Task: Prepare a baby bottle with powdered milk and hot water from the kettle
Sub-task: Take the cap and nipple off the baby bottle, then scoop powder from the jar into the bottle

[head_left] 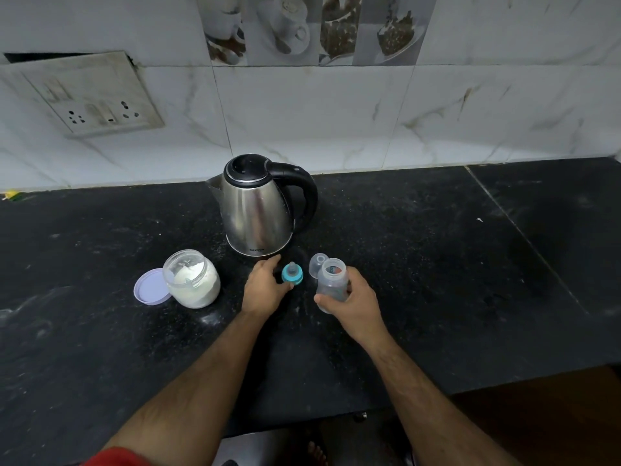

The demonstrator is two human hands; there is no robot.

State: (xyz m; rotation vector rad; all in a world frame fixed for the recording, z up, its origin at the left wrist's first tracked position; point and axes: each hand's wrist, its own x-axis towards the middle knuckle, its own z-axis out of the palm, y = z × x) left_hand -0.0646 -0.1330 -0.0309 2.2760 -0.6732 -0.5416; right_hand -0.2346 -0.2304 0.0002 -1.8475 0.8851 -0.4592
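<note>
The right hand [353, 297] grips the open baby bottle [332, 280] around its lower body, thumb across the front, holding it upright just above or on the dark surface [437, 264]; which of the two cannot be told. The left hand [265, 287] rests beside the teal teat ring [292, 273], its fingers bent toward the ring and touching its side, though whether they pinch it or merely rest against it is not clear.

The step in hand looks like getting the bottle ready to fill, with the teat set aside. To do it well, the right hand should keep the bottle level with its mouth free, and the left hand should leave the teat standing nipple-up so the tip stays off the surface, then go for the powder.

The bottle appears empty; its walls are translucent and no liquid line shows. Its clear cap [317, 264] sits just behind it. To the left, well apart from the hands, an open glass jar [192, 279] holds white powder to about half its height, with what may be a scoop inside. Its lilac lid [149, 286] lies flat against the jar's left side. Behind the hands stands the steel kettle [258, 210], lid closed, handle to the right; its contents are hidden.
</note>
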